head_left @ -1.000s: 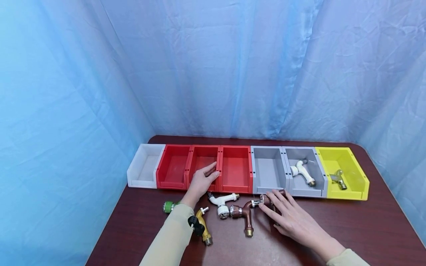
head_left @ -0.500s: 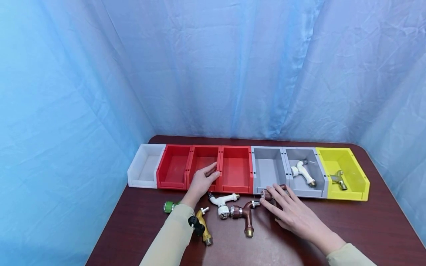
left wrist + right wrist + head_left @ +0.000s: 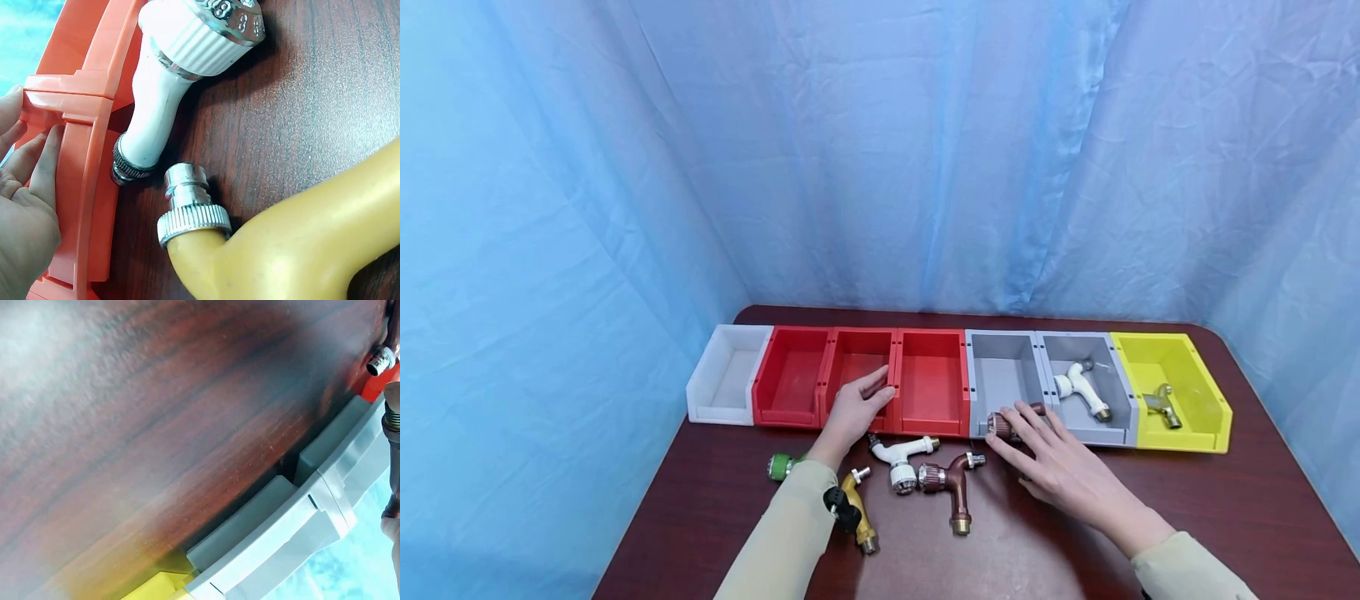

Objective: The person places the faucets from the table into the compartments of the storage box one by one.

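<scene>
My right hand (image 3: 1060,475) holds a brown faucet (image 3: 1002,427) by the front edge of the left grey bin (image 3: 1006,383). Fingers lie over its middle, leaving the ribbed knob and the spout end showing; part of this faucet (image 3: 394,434) also appears at the right wrist view's edge. My left hand (image 3: 850,412) rests with loosely bent fingers at the middle red bin (image 3: 857,346), beside its right wall. A white faucet (image 3: 898,454), a second brown faucet (image 3: 957,492) and a yellow faucet (image 3: 863,525) lie on the table. The left sleeve partly hides a green-knobbed faucet (image 3: 780,467).
Seven-part rows aside, several bins stand side by side: a white bin (image 3: 721,412) at left, red ones, grey ones, a yellow bin (image 3: 1206,417) at right. The right grey bin holds a white faucet (image 3: 1081,390); the yellow one holds a metal faucet (image 3: 1163,406). Curtains (image 3: 880,167) hang behind.
My right hand has raised the brown faucet slightly and brought it toward the left grey bin's front edge. The left hand has stayed where it was.
</scene>
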Motion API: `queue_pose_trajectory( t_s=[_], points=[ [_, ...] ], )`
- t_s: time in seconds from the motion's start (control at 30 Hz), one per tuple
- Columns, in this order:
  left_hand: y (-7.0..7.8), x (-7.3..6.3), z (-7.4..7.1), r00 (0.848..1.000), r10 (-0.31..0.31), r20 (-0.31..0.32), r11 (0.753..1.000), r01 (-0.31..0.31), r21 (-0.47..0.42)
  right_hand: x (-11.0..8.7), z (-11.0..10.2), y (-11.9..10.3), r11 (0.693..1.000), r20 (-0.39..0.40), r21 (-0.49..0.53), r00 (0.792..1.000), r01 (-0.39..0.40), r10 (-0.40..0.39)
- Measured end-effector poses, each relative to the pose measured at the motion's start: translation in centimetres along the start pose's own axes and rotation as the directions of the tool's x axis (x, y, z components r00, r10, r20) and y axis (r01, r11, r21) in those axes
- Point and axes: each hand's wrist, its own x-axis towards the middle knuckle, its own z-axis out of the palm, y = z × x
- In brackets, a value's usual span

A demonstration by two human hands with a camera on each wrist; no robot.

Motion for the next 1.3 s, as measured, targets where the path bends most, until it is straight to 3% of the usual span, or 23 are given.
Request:
queue_pose_trajectory(
  t_s=[0.63,1.03,1.3],
  points=[
    [0.2,-0.2,0.0,1.0,-0.01,-0.004,1.0,0.01,0.022,1.4,-0.4,2.3,1.0,0.021,0.009,1.0,0.012,-0.013],
    [-0.1,-0.1,-0.1,1.0,0.012,0.002,1.0,-0.012,0.007,1.8,-0.5,3.6,0.999,0.116,0.031,0.993,0.009,-0.013],
    [-0.2,0.0,-0.1,1.0,0.019,0.002,1.0,-0.019,-0.003,2.3,-0.6,4.3,0.999,0.099,0.033,0.995,0.017,-0.02]
  ],
)
